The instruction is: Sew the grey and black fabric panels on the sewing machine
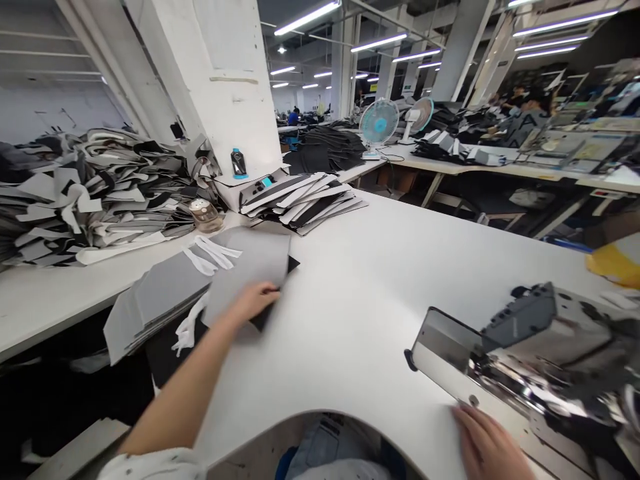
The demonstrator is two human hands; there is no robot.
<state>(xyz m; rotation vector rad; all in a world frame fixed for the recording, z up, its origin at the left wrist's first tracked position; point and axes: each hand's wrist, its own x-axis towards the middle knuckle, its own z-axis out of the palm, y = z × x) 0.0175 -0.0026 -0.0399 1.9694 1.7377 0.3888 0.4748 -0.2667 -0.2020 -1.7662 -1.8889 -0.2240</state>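
Note:
My left hand point(257, 299) is closed on the right edge of a grey fabric piece point(255, 257), whose dark underside shows below the fingers. That piece lies over a stack of grey fabric panels point(165, 287) at the table's left side. White strips point(213, 253) rest across the stack, and another white strip bundle point(187, 327) hangs at its front. My right hand point(487, 440) lies on the tabletop at the lower right, fingers extended and holding nothing visible. Just beyond it stands a sewing machine point(545, 347) with a shiny metal bed.
Cut strips point(310, 197) are piled at the table's back beside a white pillar point(225, 87). A dark bottle point(239, 163) and a jar point(205, 215) stand nearby. Heaped scraps point(100, 187) cover the left bench. A fan point(379, 123) stands farther back. The white tabletop point(350, 300) curves inward at front.

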